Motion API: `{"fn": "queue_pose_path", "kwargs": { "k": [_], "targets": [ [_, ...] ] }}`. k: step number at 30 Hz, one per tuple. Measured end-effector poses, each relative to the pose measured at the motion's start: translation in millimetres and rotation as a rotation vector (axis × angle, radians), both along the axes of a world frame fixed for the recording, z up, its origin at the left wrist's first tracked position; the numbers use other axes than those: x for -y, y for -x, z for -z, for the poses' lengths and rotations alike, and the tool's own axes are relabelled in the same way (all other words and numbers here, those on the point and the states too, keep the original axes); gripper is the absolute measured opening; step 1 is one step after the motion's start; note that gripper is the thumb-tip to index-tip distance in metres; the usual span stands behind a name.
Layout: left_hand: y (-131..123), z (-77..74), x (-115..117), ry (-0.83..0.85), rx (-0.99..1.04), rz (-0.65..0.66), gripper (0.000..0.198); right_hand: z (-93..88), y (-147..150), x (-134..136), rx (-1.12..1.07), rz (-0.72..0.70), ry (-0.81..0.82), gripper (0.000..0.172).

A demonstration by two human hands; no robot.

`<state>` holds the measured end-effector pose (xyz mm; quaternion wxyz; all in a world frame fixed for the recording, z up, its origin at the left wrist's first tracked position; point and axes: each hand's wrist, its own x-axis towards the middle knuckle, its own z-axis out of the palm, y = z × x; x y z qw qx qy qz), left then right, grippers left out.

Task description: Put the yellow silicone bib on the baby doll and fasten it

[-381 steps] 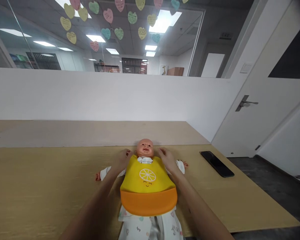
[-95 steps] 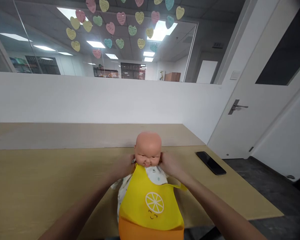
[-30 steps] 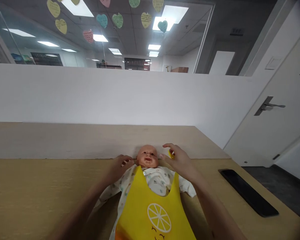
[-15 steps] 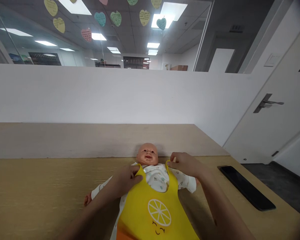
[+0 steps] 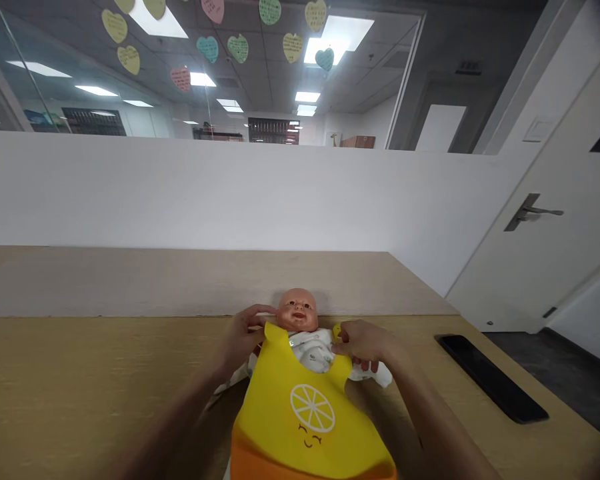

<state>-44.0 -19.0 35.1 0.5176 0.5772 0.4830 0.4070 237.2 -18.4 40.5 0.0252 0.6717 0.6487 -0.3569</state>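
A baby doll (image 5: pixel 297 312) in a white printed romper lies on its back on the wooden table (image 5: pixel 80 373), head towards the wall. A yellow bib (image 5: pixel 305 407) with a lemon print and an orange pocket covers its chest. My left hand (image 5: pixel 243 337) pinches the bib's left strap beside the doll's neck. My right hand (image 5: pixel 363 343) grips the right strap at the doll's shoulder. Both hands are closed on the bib.
A black phone (image 5: pixel 490 387) lies on the table to the right, near the edge. A white partition wall (image 5: pixel 180 193) runs behind the table, with glass above it. A white door with a handle (image 5: pixel 530 212) stands at the right.
Both hands have shifted on the bib's straps: the left one lifted its strap up beside the doll's head, the right one lowered and gripped the other strap. The bib slid slightly towards me.
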Motion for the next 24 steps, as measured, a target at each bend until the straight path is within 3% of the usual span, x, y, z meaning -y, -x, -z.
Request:
{"fn": "queue_pose_path", "kwargs": {
  "k": [3, 6, 11, 17, 24],
  "targets": [
    [0.9, 3.4, -4.6, -0.008, 0.055, -0.063, 0.044, -4.7, 8.1, 4.9, -0.071, -0.049, -0.021, 0.039],
    [2.6, 12.3, -11.7, -0.02, 0.099, -0.11, 0.042, -4.7, 15.3, 6.4, -0.11, -0.061, -0.163, 0.04],
    [5.1, 22.3, -19.7, -0.068, 0.163, -0.2, 0.042, 1.5, 13.2, -4.1, -0.176, 0.061, -0.364, 0.027],
    [5.2, 27.2, -21.0, -0.075, 0.163, -0.247, 0.017, -8.7, 16.3, -11.1, -0.12, 0.192, -0.689, 0.02],
    [7.4, 40.5, -29.7, 0.07, 0.12, -0.255, 0.037, 14.8, 21.3, -24.4, -0.052, 0.242, -0.825, 0.017]
  ]
}}
